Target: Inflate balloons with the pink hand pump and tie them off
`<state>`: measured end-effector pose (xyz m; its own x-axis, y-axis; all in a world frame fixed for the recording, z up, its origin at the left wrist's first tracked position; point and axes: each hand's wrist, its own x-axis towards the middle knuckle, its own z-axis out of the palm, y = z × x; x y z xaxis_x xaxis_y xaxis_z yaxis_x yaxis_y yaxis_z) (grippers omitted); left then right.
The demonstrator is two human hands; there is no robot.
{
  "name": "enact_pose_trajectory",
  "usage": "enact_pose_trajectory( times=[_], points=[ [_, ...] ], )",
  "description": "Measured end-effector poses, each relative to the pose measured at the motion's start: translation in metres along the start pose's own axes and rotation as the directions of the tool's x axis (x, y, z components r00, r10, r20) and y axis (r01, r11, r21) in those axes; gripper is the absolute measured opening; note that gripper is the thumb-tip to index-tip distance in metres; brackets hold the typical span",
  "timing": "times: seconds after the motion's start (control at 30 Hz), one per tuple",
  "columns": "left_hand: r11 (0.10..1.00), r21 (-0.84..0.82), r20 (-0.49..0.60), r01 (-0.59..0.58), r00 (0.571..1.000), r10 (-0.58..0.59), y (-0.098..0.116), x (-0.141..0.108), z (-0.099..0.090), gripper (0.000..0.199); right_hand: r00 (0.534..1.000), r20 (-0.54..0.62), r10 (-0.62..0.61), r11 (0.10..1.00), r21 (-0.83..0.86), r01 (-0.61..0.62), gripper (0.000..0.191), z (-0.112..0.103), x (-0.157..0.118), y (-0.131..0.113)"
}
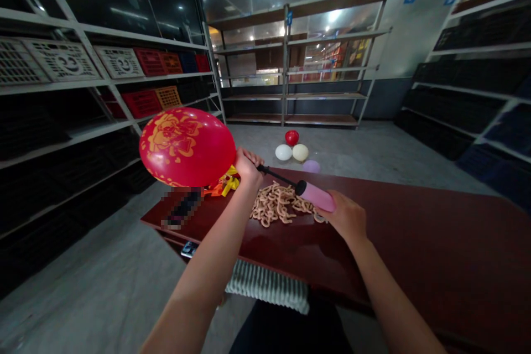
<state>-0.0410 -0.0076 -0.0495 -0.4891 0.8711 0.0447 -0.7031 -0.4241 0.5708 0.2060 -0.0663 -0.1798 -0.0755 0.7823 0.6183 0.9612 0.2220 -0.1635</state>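
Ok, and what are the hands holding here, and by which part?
The left hand holds the red balloon at its neck end; the right hand holds the pink pump by the barrel end away from the balloon.

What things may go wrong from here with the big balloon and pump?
The red balloon might slip off and lose air: the left hand closes around its neck, at the end of the pink pump. Its skin looks tight, so more air could burst it. The pump hangs over the tan curled pieces on the table; lowering it might scatter them.
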Motion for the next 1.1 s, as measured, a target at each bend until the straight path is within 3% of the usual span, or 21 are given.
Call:
enact_pose_trajectory(
  times=[0.1, 0.3, 0.43, 0.83, 1.1],
  points=[
    [0.999, 0.03, -0.006, 0.021, 1.0, -0.021, -0.023, -0.01, 0.005, 0.048, 1.0, -0.023, 0.003, 1.0, 0.008, -0.003, 0.032, 0.001, -0.002, -0.008],
    [0.993, 0.039, 0.055, 0.111, 0.992, -0.113, -0.094, -0.041, 0.009, 0.053, 0.998, -0.046, 0.034, 0.999, -0.035, -0.035, 0.035, 0.004, -0.011, 0.0],
    [0.987, 0.042, 0.059, 0.152, 0.986, -0.155, -0.113, -0.045, 0.008, 0.052, 0.998, -0.005, 0.064, 0.998, -0.028, -0.064, 0.036, 0.006, -0.012, 0.008],
    [0.98, -0.041, -0.111, 0.193, 0.974, -0.196, -0.09, -0.026, -0.013, 0.038, 0.999, -0.034, -0.041, 0.999, -0.02, 0.04, 0.034, 0.007, -0.01, 0.003],
    [0.989, -0.039, -0.164, 0.142, 0.975, -0.147, -0.049, -0.001, -0.024, 0.032, 0.999, 0.012, -0.035, 0.999, -0.039, 0.035, 0.033, 0.006, -0.01, 0.0]
  ],
)
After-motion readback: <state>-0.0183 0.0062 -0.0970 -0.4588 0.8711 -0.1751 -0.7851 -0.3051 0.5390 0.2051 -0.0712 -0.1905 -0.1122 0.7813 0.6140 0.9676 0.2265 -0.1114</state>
